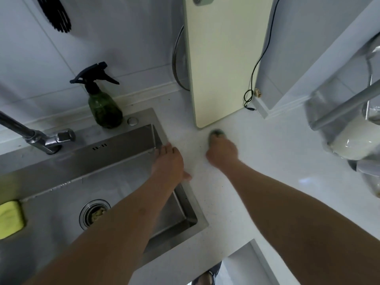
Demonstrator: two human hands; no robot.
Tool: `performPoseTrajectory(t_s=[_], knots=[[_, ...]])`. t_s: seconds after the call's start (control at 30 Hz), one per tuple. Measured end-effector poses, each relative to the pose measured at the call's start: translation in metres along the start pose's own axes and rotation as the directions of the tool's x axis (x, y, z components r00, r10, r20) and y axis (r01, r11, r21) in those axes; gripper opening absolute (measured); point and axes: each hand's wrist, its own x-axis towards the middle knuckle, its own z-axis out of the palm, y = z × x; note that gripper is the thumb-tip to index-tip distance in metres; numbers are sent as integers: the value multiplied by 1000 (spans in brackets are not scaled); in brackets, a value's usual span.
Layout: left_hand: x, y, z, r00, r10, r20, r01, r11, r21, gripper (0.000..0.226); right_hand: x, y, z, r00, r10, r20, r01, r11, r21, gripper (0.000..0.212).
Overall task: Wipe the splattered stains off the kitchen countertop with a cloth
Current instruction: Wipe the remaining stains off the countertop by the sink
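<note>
The white countertop (257, 161) runs from the sink to the right, with small dark specks near the sink's right edge. My right hand (221, 151) grips a small green-grey cloth (217, 133) and holds it against the counter, just in front of the upright cutting board. Only the cloth's far tip shows past my fingers, and it is blurred. My left hand (167, 161) rests flat on the sink's right rim, fingers straight.
A steel sink (178, 210) fills the left, with a tap (37, 138), a green spray bottle (103, 108) and a yellow sponge (10, 219). A pale cutting board (222, 68) leans on the wall. A black cable (254, 83) hangs beside it. Glassware (349, 130) stands at the right.
</note>
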Motion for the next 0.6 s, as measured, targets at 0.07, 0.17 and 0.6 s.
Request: performPoseTrajectory(t_s=[0.07,0.17,0.6], knots=[[-4,0,-2,999,26,-47,-23,997,70,112,-19,-40,13,967,-241,78,245,968,-49,59],[-8,-2,-5,993,81,-91,-67,986,151,99,-25,-51,14,883,-436,173,448,893,-37,61],[-18,59,-31,993,59,-101,-48,993,107,53,-16,153,-22,980,197,42,-187,968,-167,65]])
